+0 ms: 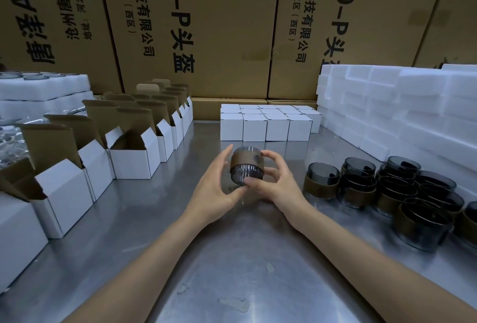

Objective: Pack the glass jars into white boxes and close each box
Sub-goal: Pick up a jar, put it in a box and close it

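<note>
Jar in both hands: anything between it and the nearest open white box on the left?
Nothing visible. Bare metal table lies between the jar and the open box, whose flaps stand up.

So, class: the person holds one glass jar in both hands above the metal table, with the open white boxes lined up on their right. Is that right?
Not quite. The head view shows the open white boxes on the person's left; the loose jars stand on the right. Both the left hand and right hand do hold one glass jar above the metal table.
</note>
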A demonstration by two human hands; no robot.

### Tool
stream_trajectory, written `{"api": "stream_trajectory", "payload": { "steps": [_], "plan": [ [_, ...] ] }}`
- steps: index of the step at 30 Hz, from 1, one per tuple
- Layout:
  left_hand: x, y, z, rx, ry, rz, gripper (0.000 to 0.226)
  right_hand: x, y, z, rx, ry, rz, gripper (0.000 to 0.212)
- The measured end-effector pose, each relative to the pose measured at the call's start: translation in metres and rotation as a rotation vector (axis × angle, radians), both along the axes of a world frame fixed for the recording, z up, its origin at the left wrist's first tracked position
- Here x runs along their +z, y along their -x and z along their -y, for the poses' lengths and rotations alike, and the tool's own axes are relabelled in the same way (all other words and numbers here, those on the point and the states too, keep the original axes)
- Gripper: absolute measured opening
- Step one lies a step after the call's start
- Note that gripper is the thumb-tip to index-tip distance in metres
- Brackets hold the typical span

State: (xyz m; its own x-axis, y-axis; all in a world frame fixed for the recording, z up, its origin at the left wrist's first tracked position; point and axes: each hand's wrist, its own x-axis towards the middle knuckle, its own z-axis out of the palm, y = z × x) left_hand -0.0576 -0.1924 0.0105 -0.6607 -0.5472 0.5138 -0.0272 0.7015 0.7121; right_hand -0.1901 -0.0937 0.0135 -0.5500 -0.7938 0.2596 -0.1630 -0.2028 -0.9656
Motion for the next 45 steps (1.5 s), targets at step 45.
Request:
{"api": "stream_trajectory", "payload": {
  "steps": [45],
  "plan": [
    [0.011, -0.026, 0.038, 0.701, 0.236, 0.096, 0.05, -0.002, -0.011, -0.003, -0.317, -0.166, -0.643, 0.038]
  ]
}}
